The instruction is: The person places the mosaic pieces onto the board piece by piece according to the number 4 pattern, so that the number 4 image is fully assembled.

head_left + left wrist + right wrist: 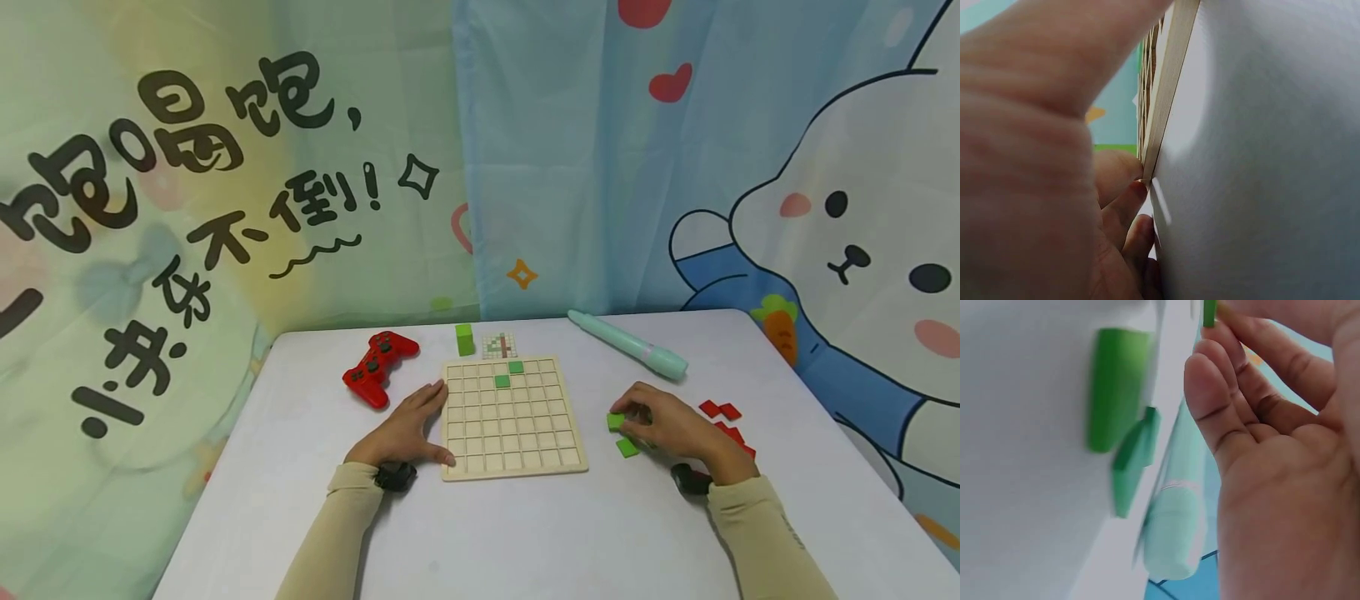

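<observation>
A pale wooden grid board lies on the white table, with a green square tile and another green tile in its upper cells. Along the board's left edge rests my left hand, thumb spread at the lower left corner. In the left wrist view its fingertips touch the board's side. My right hand, right of the board, pinches a green tile between thumb and fingers. Loose green tiles lie beneath that hand, some partly hidden by it.
Red tiles lie scattered right of my right hand. A red game controller sits left of the board. Behind it stand a green block and a small patterned grid card. A mint-coloured tube lies at the back right.
</observation>
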Demonstrator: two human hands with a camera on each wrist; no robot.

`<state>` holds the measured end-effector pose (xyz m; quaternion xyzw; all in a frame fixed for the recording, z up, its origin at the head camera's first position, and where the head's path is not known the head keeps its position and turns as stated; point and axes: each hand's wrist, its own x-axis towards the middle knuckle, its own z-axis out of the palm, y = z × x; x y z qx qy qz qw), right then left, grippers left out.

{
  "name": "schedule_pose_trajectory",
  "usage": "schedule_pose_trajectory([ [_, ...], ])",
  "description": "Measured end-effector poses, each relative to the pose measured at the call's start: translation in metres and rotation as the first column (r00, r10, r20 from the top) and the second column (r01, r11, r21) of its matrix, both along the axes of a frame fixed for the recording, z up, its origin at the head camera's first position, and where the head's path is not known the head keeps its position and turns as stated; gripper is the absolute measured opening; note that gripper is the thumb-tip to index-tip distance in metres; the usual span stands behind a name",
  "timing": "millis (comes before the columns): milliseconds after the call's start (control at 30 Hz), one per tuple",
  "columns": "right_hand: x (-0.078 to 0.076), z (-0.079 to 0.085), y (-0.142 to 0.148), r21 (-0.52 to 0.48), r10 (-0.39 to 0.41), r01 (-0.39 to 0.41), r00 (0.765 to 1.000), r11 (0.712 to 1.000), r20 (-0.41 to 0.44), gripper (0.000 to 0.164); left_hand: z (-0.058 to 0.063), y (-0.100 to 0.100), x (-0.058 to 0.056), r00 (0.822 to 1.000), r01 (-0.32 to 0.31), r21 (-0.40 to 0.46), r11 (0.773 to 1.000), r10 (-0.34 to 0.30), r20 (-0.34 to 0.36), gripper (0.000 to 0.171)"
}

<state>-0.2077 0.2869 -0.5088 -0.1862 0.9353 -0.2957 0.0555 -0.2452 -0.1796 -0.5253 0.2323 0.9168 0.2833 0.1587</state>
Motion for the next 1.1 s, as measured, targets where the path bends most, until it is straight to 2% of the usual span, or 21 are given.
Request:
schedule_pose_trajectory([
  [233, -0.010, 0.021, -0.023, 0.009, 0.083, -0.083, 0.993, 0.997, -0.083, 0.023, -0.002, -0.004, 0.000, 1.000, -0.005, -0.020, 1.000, 0.006, 0.001, 0.125],
  [500, -0.040, 0.047, -0.074, 0.108, 0.166, -0.157, 0.983, 0.982, -0.084, 0.021, -0.003, -0.005, -0.002, 1.000, -0.004, -0.027, 1.000, 0.004, -0.004, 0.125],
  [633, -0.052, 0.054, -0.105, 0.100, 0.224, -0.218, 0.973, 0.971, -0.049, 0.021, -0.003, -0.005, -0.002, 1.000, -0.011, -0.025, 1.000, 0.011, -0.006, 0.125],
  [833, -0.068, 0.051, -0.149, 0.083, 0.304, -0.305, 0.952, 0.949, 0.026, 0.021, -0.001, -0.003, -0.003, 1.000, -0.012, -0.025, 1.000, 0.012, -0.006, 0.124],
  [1100, -0.085, 0.036, -0.185, 0.176, 0.358, -0.358, 0.933, 0.917, 0.032, 0.017, -0.003, -0.001, -0.004, 1.000, -0.007, -0.029, 1.000, 0.007, -0.016, 0.126],
])
